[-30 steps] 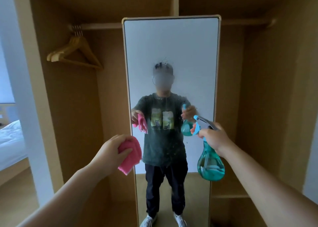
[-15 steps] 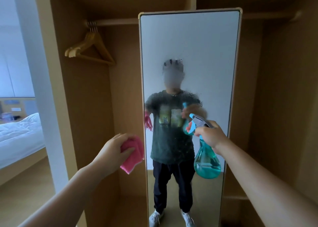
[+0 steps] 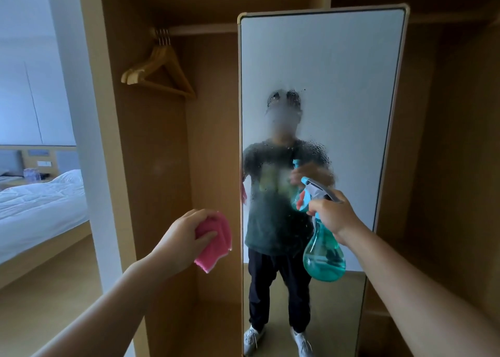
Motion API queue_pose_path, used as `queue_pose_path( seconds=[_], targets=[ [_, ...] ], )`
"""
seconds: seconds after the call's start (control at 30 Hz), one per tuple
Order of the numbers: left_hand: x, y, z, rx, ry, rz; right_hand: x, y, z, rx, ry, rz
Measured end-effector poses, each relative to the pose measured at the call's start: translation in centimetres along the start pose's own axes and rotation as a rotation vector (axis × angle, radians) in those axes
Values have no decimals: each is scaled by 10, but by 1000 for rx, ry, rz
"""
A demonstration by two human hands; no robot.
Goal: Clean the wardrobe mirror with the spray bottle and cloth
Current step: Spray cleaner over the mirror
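Observation:
A tall wardrobe mirror in a light wood frame stands in front of me, inside an open wooden wardrobe. Spray droplets mist its middle. My right hand grips the neck and trigger of a teal spray bottle, nozzle pointing left toward the glass. My left hand holds a folded pink cloth just left of the mirror's edge, not touching the glass. The mirror reflects me holding both things.
Several wooden hangers hang on a rail in the left wardrobe bay. A wardrobe side panel stands at my left. Beyond it a bed with white sheets fills the far left. The right bay is dark.
The view has swung left, so the mirror now sits further right. More droplets mist the glass at chest height. Both hands keep their holds and have moved little.

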State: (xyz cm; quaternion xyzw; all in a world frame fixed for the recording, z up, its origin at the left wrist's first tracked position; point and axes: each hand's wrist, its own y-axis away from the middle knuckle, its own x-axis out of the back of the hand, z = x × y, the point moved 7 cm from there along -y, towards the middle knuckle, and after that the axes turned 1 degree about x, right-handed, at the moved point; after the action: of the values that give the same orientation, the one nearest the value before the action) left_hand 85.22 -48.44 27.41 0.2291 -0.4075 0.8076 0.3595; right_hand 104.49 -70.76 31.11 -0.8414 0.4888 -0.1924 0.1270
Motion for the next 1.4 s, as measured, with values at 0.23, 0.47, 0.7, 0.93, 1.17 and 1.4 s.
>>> queue_pose_path(
  seconds=[0.23, 0.47, 0.7, 0.93, 1.17, 1.4],
  targets=[
    [-25, 15, -15, 36, -13, -48, -16, 18, 49, -118, 50, -88],
    [-51, 30, -27, 81, -13, -87, -43, 43, 87, -204, 88, -87],
    [-64, 44, -35, 109, -19, -121, -65, 62, 108, -218, 98, -92],
    [-63, 49, -35, 89, -30, -112, -69, 66, 114, -198, 121, -64],
    [-72, 52, -34, 95, -37, -131, -60, 76, 126, -176, 167, 3],
    [-91, 64, -36, 87, -30, -164, -30, 90, 143, -166, 165, 73]
  ],
)
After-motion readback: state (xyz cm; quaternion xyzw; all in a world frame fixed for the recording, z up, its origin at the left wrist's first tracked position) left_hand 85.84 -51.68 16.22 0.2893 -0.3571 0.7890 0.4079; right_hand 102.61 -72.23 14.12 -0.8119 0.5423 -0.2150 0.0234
